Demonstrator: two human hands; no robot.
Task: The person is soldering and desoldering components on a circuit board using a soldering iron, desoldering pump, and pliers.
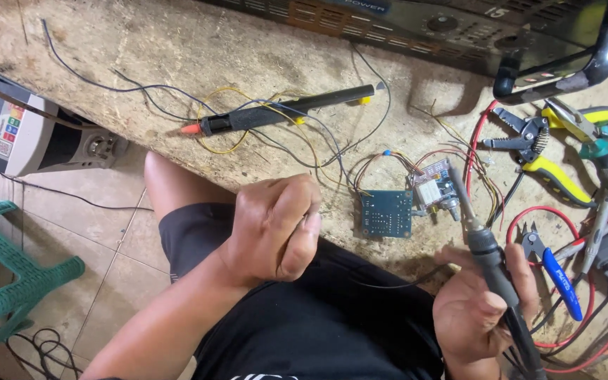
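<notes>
My right hand point(476, 309) grips a black soldering iron point(490, 260) by its handle, its metal tip pointing up toward a small circuit board with a white part point(433, 188). A blue-green circuit board point(386, 212) lies next to it on the worn wooden bench point(177, 49), tied to it by thin coloured wires. My left hand point(276, 229) is curled closed in front of the bench edge, close to the blue-green board; whether it pinches anything is hidden by the fingers.
A black tool with an orange tip point(283, 112) lies across loose wires. Yellow-handled wire strippers point(543, 151), green pliers point(603, 141) and blue-handled cutters point(557, 271) crowd the right. A black amplifier case point(423, 24) stands behind. A green plastic stool point(8, 281) sits on the tiled floor.
</notes>
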